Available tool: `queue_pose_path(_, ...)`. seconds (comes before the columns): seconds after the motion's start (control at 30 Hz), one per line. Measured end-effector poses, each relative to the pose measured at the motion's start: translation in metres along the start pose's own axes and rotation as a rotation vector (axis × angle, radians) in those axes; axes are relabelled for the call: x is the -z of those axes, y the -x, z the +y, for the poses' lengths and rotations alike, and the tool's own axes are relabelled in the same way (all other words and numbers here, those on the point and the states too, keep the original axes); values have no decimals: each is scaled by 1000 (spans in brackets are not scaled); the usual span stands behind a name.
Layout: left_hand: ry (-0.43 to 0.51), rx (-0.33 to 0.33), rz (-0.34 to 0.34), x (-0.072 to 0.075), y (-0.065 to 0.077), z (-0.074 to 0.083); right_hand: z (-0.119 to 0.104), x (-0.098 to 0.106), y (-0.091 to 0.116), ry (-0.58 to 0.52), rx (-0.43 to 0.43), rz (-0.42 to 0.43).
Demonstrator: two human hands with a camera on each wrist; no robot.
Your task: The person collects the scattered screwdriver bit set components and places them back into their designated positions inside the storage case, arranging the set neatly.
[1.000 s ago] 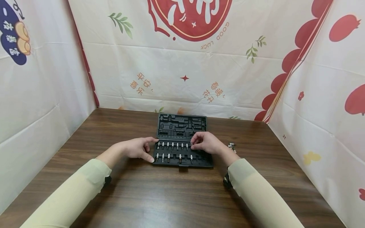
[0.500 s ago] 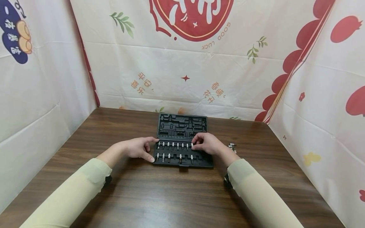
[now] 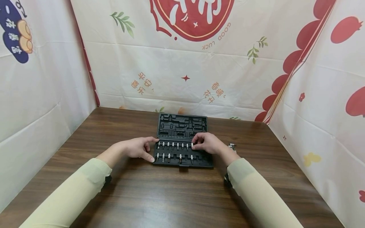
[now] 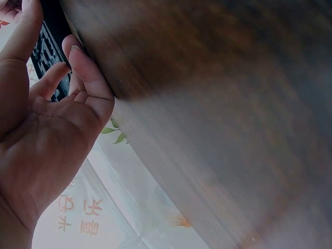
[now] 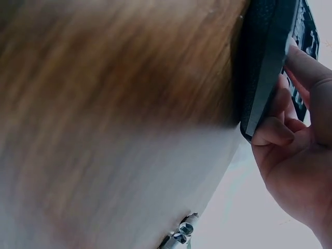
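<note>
A black socket case (image 3: 203, 161) lies unfolded on the table, with silver bit sockets (image 3: 180, 157) standing in two rows of slots in its near half. My left hand (image 3: 137, 148) rests against the case's left side, thumb at the near corner and index finger by the hinge, the two spread apart. At the right end of the back row, my right hand (image 3: 209, 143) pinches a bit socket (image 3: 192, 145) between thumb and index finger. Its lower end is hidden by the fingertips. In the right wrist view, the curled fingers (image 5: 275, 132) lie along the case's edge.
Several loose bit sockets (image 3: 232, 146) lie on the brown table (image 3: 159, 196) to the right of the case. The case's moulded lid (image 3: 182, 125) leans open towards the back. Printed cloth (image 3: 171, 63) encloses the table at the back and both sides.
The right hand stays over the right end of the back row, its fingers shifting only slightly on the bit socket. The left hand keeps its place at the case.
</note>
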State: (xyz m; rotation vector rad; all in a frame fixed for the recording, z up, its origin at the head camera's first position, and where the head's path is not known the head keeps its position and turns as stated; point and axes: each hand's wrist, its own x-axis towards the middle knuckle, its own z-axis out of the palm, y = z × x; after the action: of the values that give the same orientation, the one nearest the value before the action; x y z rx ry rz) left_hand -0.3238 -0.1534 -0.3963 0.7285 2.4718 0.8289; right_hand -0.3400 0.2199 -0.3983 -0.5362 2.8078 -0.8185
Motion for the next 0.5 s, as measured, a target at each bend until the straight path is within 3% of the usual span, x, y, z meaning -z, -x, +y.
queue_pose_path(0.5, -14, 7, 2, 0, 0, 0, 2, 1, 0, -57, -11, 0)
